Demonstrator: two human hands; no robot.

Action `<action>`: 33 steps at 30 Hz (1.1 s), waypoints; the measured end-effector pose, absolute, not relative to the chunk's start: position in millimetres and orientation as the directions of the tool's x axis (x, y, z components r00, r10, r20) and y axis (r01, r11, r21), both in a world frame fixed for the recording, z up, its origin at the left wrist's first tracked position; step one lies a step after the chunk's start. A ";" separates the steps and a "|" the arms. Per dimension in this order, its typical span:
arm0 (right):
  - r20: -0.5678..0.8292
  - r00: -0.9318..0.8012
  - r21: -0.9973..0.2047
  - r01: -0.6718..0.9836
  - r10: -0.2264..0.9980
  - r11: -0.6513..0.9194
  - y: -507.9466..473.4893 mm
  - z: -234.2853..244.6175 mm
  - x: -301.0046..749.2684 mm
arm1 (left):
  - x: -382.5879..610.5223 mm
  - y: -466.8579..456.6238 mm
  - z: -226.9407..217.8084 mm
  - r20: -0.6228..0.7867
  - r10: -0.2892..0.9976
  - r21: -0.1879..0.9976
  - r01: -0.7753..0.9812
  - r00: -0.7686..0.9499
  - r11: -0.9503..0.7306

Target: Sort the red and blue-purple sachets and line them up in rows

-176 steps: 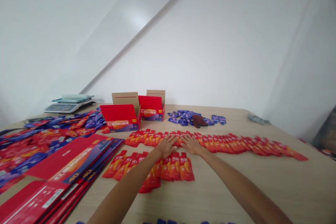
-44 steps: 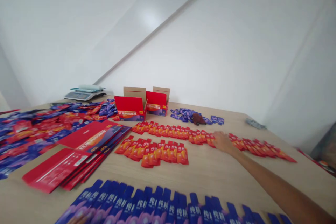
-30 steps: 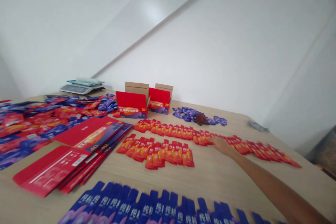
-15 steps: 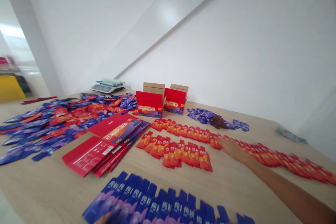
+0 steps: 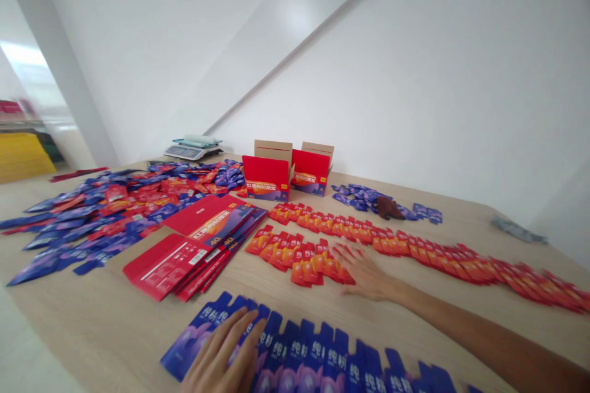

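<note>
My left hand (image 5: pixel 225 353) lies with fingers stretched out over the left end of an overlapping row of blue-purple pouches (image 5: pixel 316 359) near the front of the table. Farther in, my right hand (image 5: pixel 366 273) is spread flat on the right end of a short row of red-orange pouches (image 5: pixel 304 267), covering part of the last ones. Just behind that hand runs a long, overlapping line of red-orange pouches (image 5: pixel 426 252), reaching toward the right edge. Neither hand is closed around a pouch.
Flat red cartons (image 5: pixel 161 264) are stacked left of the rows. Two raised boxes, one red (image 5: pixel 266 178) and another (image 5: pixel 310 172), stand behind. A mixed pouch heap (image 5: pixel 120 196) covers the left side, with a scale (image 5: pixel 191 150) beyond. Loose purple pouches (image 5: pixel 357 196) lie near the wall.
My right hand has moved left and nearer, from the long red line onto the short row's right end. My left hand has come farther into view over the blue pouches.
</note>
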State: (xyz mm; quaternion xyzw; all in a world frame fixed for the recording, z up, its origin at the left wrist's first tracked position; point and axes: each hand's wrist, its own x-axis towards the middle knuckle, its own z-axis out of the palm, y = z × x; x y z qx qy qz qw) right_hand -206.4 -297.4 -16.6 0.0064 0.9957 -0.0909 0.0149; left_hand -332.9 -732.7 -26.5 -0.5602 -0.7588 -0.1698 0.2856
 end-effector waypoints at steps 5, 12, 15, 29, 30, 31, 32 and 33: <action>-0.086 -0.982 -0.194 0.180 0.166 0.964 -271.4 -42.8 -192.0 | -380.9 -611.7 8.5 0.262 0.959 0.105 0.991 -0.109 0.084; -0.135 -0.978 -0.311 0.196 0.161 0.930 -270.0 -54.4 -190.3 | -457.6 -517.4 -36.9 0.057 0.987 0.211 0.964 0.151 -0.160; -0.068 -0.996 -0.332 0.074 0.054 0.940 -272.6 -49.6 -197.0 | -471.5 -511.9 -35.7 0.045 0.979 0.206 0.957 0.198 -0.203; -0.008 -0.998 -0.356 0.055 0.056 0.933 -277.4 -53.2 -208.9 | -527.1 -546.4 -32.9 0.183 0.982 0.164 0.984 0.044 -0.075; 0.001 -0.999 -0.348 0.045 0.049 0.937 -276.6 -53.6 -207.4 | -534.1 -558.2 -37.8 0.199 0.980 0.171 0.985 -0.010 -0.025; 0.010 -0.999 -0.343 0.033 0.039 0.939 -275.9 -54.2 -206.0 | -540.3 -569.5 -43.2 0.205 0.977 0.177 0.984 -0.054 0.017; 0.014 -0.999 -0.343 0.023 0.029 0.939 -275.2 -54.8 -204.9 | -545.4 -579.5 -48.8 0.203 0.975 0.181 0.982 -0.088 0.051; 0.011 -1.000 -0.346 0.016 0.021 0.938 -274.7 -55.5 -204.2 | -549.2 -587.6 -54.5 0.200 0.972 0.184 0.979 -0.119 0.082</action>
